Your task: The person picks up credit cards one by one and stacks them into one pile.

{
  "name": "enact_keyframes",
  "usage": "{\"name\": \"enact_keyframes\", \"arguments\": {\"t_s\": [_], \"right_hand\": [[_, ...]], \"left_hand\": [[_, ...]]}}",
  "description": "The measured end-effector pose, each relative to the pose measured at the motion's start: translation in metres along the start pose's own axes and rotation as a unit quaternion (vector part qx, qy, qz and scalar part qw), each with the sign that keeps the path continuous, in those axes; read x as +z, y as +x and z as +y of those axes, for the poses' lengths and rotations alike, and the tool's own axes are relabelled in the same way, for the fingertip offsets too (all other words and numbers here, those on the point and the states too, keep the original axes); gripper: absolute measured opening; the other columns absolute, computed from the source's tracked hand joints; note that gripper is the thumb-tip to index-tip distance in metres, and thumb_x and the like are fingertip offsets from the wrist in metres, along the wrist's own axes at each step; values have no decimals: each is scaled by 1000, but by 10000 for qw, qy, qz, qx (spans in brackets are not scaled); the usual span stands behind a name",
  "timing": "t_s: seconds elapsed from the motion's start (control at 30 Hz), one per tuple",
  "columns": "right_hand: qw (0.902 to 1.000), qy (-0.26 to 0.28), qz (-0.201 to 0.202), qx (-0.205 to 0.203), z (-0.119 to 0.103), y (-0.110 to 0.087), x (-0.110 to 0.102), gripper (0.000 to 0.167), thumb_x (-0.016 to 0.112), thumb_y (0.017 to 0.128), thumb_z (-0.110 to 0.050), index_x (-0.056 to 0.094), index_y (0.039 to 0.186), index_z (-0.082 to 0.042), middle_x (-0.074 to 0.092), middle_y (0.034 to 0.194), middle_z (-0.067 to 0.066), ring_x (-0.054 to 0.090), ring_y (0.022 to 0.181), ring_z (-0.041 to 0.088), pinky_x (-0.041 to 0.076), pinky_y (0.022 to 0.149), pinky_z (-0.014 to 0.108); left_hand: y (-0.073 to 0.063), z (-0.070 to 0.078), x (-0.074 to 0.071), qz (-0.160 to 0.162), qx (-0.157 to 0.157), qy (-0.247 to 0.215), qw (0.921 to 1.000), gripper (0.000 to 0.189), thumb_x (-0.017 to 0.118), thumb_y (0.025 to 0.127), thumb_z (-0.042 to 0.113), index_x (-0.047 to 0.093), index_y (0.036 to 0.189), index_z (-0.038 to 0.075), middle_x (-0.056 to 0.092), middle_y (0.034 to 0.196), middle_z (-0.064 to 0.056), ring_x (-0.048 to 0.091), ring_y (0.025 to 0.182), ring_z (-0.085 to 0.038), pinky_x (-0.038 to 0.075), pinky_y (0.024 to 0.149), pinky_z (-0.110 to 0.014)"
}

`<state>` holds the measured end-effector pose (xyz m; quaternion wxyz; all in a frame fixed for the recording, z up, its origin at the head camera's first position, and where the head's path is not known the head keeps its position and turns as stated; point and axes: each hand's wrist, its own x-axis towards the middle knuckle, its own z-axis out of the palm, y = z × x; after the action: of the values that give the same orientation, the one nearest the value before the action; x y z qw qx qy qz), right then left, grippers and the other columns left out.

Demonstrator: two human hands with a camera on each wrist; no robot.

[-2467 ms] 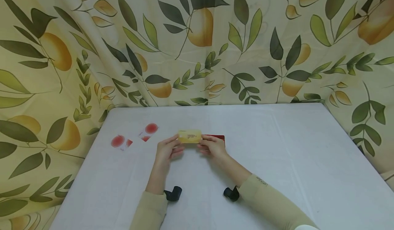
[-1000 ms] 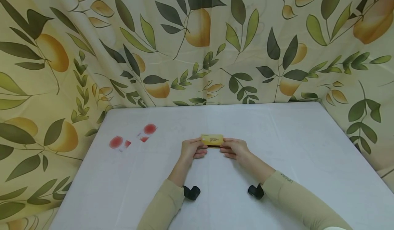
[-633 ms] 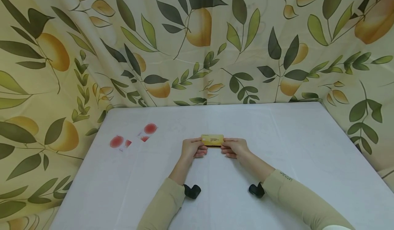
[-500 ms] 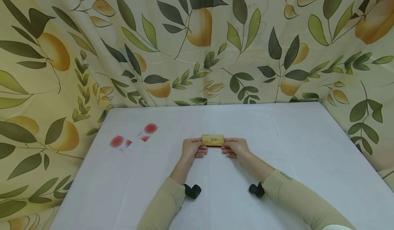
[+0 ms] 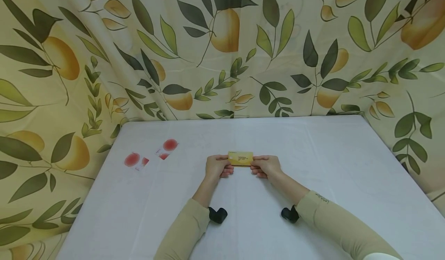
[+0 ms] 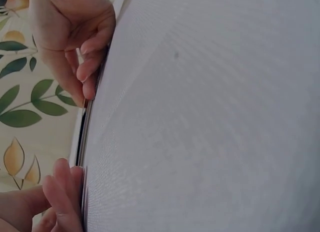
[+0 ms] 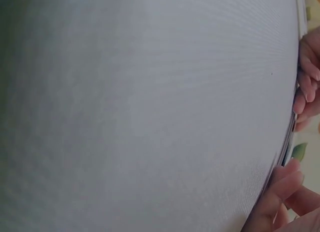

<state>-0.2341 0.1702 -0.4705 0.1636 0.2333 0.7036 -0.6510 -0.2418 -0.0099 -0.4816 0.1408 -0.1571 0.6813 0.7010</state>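
A small yellow card [image 5: 240, 158] with dark print lies across the middle of the table, between both hands. The left hand [image 5: 217, 166] pinches its left end, thumb and fingertips at the edge. At the opposite end the right hand [image 5: 268, 166] pinches in the same way. Just below the card's near edge shows a thin dark line, with other card edges hidden beneath. In the left wrist view the thin edge [image 6: 82, 137] runs low along the white surface between the two hands.
Two white cards with red round prints, a nearer card [image 5: 132, 160] and a farther card [image 5: 170, 145], lie at the table's left. A white cloth covers the table [image 5: 313, 167]. Behind it hangs a fruit-patterned curtain [image 5: 222, 78]. Black wrist cameras [image 5: 218, 215] sit at both cuffs.
Both hands have moved right with the yellow card, over where a red card lay and now out of sight. During the last second the dark gap under its near edge has narrowed.
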Motion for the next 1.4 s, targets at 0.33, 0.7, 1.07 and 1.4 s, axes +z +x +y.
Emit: {"name": "enact_keyframes", "arguments": {"t_s": [0.33,0.7,1.07,1.4], "right_hand": [[9996,-232,18,-181,2,0,0,30,64,83,-5,60,112,3,66,63,3,59,46,7,47,41,16],[9987,-476,84,-188,3,2,1,30,65,83,-7,61,111,1,66,62,1,59,46,7,46,41,16],[9985,-449,78,-316,3,0,1,32,65,82,-5,61,112,4,63,58,2,59,45,8,49,42,18],[9992,-303,28,-273,3,0,0,33,64,83,-7,59,114,3,65,62,2,61,50,9,51,46,20]], "left_hand": [[1,-1,1,195,96,274,9994,27,59,80,-5,63,107,-2,65,62,-11,59,43,-10,47,38,-17],[2,-2,1,274,151,529,9981,27,62,80,-5,62,106,-1,62,55,-7,58,41,-10,45,36,-17],[3,-2,0,225,217,511,9982,26,62,80,-4,61,105,-1,62,55,-6,58,41,-10,47,37,-18],[-1,2,0,158,144,460,9987,25,61,81,-3,61,106,-1,62,55,-7,58,42,-11,47,37,-18]]}}
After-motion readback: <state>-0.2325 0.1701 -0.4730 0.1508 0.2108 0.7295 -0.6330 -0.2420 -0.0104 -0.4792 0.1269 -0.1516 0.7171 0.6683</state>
